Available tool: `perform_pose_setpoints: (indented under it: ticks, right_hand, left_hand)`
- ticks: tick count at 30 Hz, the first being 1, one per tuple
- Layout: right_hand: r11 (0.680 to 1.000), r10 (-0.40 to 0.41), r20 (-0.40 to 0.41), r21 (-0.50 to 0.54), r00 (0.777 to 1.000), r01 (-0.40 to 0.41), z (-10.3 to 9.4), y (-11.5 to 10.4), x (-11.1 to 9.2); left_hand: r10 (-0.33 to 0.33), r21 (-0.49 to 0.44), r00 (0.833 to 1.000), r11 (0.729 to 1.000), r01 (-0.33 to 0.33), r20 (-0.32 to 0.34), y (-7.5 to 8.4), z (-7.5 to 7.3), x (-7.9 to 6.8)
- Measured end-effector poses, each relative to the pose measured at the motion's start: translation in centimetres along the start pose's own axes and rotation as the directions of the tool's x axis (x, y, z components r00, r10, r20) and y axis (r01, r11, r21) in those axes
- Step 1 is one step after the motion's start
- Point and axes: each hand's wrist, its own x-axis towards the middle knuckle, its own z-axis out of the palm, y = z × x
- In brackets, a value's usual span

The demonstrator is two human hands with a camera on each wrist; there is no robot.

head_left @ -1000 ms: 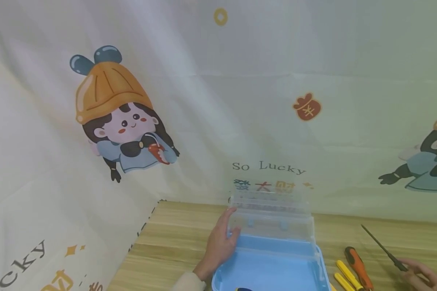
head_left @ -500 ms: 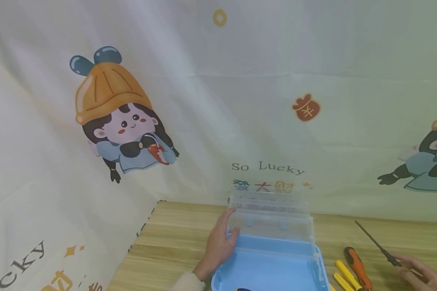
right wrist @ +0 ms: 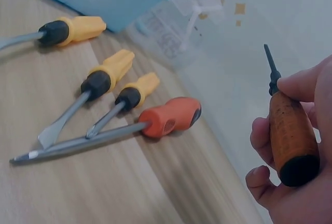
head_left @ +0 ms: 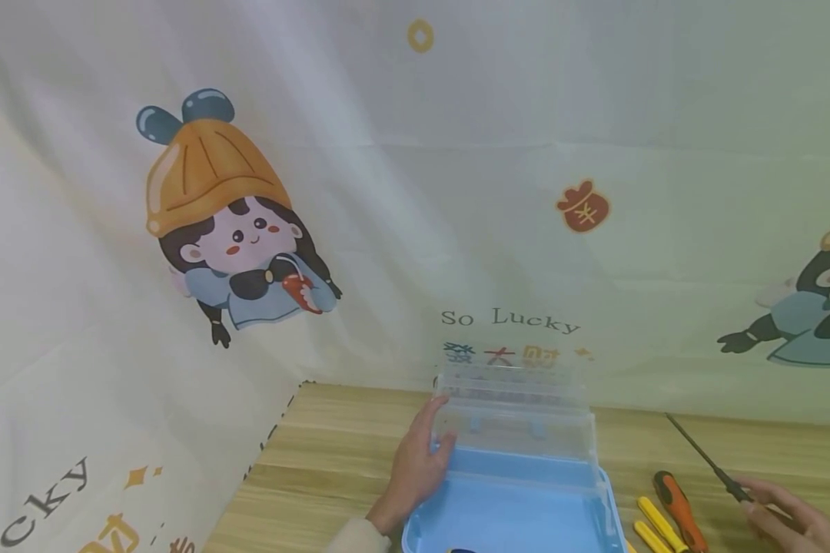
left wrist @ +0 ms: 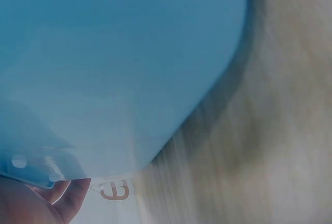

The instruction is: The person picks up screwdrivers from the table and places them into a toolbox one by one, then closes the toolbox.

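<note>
A blue plastic toolbox (head_left: 519, 507) stands on the table with its clear lid (head_left: 526, 430) raised at the back. My left hand (head_left: 418, 468) grips the lid's left edge, thumb on the near side; in the left wrist view the blue wall hides most of that hand. Off to the right of the toolbox, my right hand (head_left: 795, 514) holds a screwdriver (right wrist: 293, 130) by its orange handle with a black end. The thin dark shaft points up and away, above the table. Inside the toolbox, a small dark-and-yellow thing shows at the bottom frame edge, too little to identify.
Between the toolbox and my right hand lie an orange-and-black screwdriver (right wrist: 171, 117) and several yellow-handled ones (right wrist: 116, 68). They rest on the wooden table (head_left: 339, 438). A printed cloth (head_left: 401, 192) hangs behind and to the left.
My right hand has moved slightly left with the screwdriver, whose tip now stands a little higher and nearer the toolbox. The left hand stays on the lid.
</note>
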Motion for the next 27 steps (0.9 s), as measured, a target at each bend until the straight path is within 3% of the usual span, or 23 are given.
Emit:
perform_pose_setpoints:
  ticks: [5,10,17,23,27]
  right_hand:
    - [0.994,-0.097,-0.035,0.04,0.995,0.098,0.4,-0.2,-0.4]
    - [0.996,-0.09,-0.014,0.007,0.996,0.09,0.2,-0.8,-0.3]
    - [0.988,-0.15,0.012,0.038,0.989,0.15,0.7,-2.1,-0.7]
    - [0.989,-0.139,0.005,0.045,0.99,0.138,1.2,-2.8,-0.7]
    - [0.978,-0.204,0.002,0.039,0.979,0.204,1.5,-3.0,-0.7]
  left_hand:
    - [-0.009,-0.007,1.0,1.0,0.009,0.01,0.0,0.0,0.0]
    - [-0.019,-0.012,1.0,1.0,0.019,0.02,0.1,-0.1,0.0]
    - [-0.006,-0.002,1.0,1.0,0.006,0.011,0.0,0.0,0.0]
    - [0.003,-0.006,1.0,1.0,-0.003,0.016,0.0,0.0,0.0]
    - [0.007,-0.008,1.0,1.0,-0.006,0.015,-0.1,0.0,0.0]
